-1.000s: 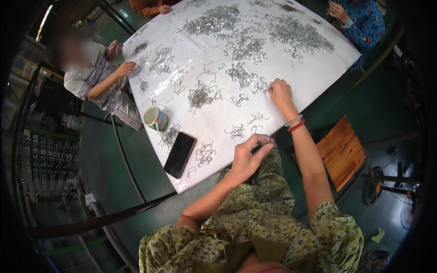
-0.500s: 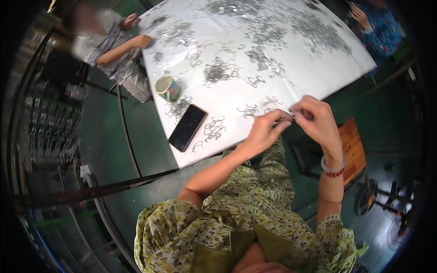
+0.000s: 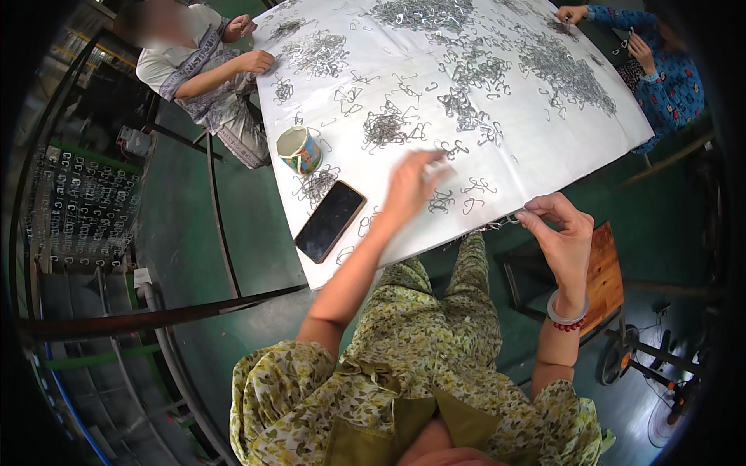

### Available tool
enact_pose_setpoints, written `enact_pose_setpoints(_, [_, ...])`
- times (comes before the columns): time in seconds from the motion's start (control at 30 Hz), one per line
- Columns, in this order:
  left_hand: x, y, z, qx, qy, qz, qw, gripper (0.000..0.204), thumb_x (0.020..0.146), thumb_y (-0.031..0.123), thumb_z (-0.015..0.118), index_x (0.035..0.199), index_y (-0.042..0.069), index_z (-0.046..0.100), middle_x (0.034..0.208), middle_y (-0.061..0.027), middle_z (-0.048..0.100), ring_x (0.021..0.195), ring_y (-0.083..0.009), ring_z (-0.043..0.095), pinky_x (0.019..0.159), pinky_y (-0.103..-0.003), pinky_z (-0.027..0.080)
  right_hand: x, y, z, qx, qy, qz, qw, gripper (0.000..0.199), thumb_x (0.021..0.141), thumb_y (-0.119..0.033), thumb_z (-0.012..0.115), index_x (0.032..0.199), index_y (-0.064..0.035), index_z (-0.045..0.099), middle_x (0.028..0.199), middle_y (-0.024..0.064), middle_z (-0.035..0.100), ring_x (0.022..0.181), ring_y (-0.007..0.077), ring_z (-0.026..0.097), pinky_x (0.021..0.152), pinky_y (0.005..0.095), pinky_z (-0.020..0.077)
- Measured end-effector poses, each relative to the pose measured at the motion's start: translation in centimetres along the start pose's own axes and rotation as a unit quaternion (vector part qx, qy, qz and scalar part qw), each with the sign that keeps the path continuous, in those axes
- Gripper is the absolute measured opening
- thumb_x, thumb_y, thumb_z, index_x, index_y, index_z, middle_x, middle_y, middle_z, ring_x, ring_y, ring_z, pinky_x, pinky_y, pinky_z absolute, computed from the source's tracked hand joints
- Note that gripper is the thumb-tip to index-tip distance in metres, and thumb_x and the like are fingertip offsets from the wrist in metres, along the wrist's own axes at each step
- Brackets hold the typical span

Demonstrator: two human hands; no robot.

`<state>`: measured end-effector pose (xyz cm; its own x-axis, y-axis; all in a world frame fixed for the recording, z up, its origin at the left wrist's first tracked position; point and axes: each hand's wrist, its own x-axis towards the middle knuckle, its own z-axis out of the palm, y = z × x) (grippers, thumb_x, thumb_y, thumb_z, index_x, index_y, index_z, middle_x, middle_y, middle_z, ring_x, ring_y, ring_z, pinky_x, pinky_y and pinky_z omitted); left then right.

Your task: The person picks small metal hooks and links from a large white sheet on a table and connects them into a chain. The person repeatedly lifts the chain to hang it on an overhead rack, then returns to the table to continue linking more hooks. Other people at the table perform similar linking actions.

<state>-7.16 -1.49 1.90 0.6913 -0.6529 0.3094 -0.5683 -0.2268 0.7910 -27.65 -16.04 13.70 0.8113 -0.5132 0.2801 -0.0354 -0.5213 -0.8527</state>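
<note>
My left hand [image 3: 412, 188] is over the white-topped table [image 3: 536, 159], smeared by motion. Its fingertips point at a small group of bent wire hooks [image 3: 454, 148]; whether they touch any is unclear. At the table's near edge my right hand [image 3: 561, 229] pinches one end of a strand of small metal hooks [image 3: 497, 224], which runs leftward along the edge. Close by on the tabletop lie two little clusters, one of wire hooks [image 3: 440, 202] and another of similar hooks [image 3: 476, 187]. A dark phone [image 3: 330, 221] lies left of my left forearm.
A patterned cup [image 3: 299, 151] stands behind the phone, near loose hooks. Larger piles of hooks [image 3: 423, 13] cover the far table. Co-workers sit at the far left [image 3: 206, 74] and far right [image 3: 674, 89]. A wooden stool [image 3: 604, 268] is beside my right arm.
My left hand has left my right hand and moved left and farther over the table. My right hand has come slightly down and right, and the strand now shows beside it.
</note>
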Motion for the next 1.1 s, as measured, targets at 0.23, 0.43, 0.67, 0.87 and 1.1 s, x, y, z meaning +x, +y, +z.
enact_pose_setpoints(0.23, [6.9, -10.9, -0.7, 0.329, 0.024, 0.004, 0.944, 0.014, 0.08, 0.011, 0.063, 0.087, 0.001, 0.07, 0.09, -0.0202, 0.067, 0.085, -0.0385, 0.064, 0.074, -0.047, 0.052, -0.3, 0.0, 1.0, 0.04, 0.006, 0.011, 0.999, 0.01, 0.08, 0.003, 0.071, 0.09, 0.0039, 0.069, 0.078, 0.0086, 0.071, 0.07, 0.0112, 0.067, 0.065, 0.0234, 0.0511])
enact_pose_setpoints(0.43, [7.6, -9.9, -0.2, 0.34, 0.003, 0.027, 0.94, 0.017, 0.084, 0.006, 0.049, 0.092, -0.004, 0.061, 0.095, -0.0241, 0.064, 0.09, -0.0402, 0.062, 0.075, -0.05, 0.053, -0.9, 0.1, 0.7, 0.047, 0.027, 0.033, 0.998, 0.011, 0.083, 0.001, 0.068, 0.093, 0.004, 0.069, 0.08, 0.007, 0.071, 0.072, 0.0087, 0.066, 0.065, 0.0225, 0.051])
enact_pose_setpoints(0.67, [6.2, -3.2, -1.7, 0.075, -0.006, -0.025, 0.997, 0.023, 0.092, 0.009, 0.054, 0.107, -0.008, 0.061, 0.091, -0.0199, 0.069, 0.075, -0.0267, 0.068, 0.072, -0.037, 0.053, -1.0, 0.4, 0.8, 0.079, 0.044, 0.037, 0.995, 0.016, 0.084, -0.002, 0.069, 0.099, 0.0014, 0.07, 0.084, 0.0073, 0.072, 0.078, 0.011, 0.068, 0.069, 0.0233, 0.0532])
enact_pose_setpoints(0.87, [0.4, 9.3, -1.6, -0.289, -0.101, -0.047, 0.951, 0.02, 0.091, 0.008, 0.065, 0.103, -0.008, 0.062, 0.094, -0.0145, 0.068, 0.082, -0.0193, 0.067, 0.076, -0.032, 0.058, -1.5, 1.1, 1.2, 0.117, 0.046, 0.059, 0.99, 0.015, 0.084, -0.003, 0.07, 0.098, 0.0027, 0.07, 0.084, 0.007, 0.072, 0.077, 0.0097, 0.067, 0.07, 0.0226, 0.0531])
enact_pose_setpoints(1.1, [-3.1, 11.3, 1.6, -0.291, -0.048, 0.036, 0.955, 0.011, 0.089, 0.007, 0.067, 0.097, -0.001, 0.065, 0.103, -0.0105, 0.063, 0.093, -0.0171, 0.063, 0.078, -0.03, 0.053, -2.5, 0.7, 2.3, 0.14, 0.103, 0.073, 0.982, 0.014, 0.084, -0.002, 0.069, 0.097, 0.003, 0.07, 0.083, 0.0053, 0.072, 0.076, 0.0083, 0.066, 0.069, 0.022, 0.0522])
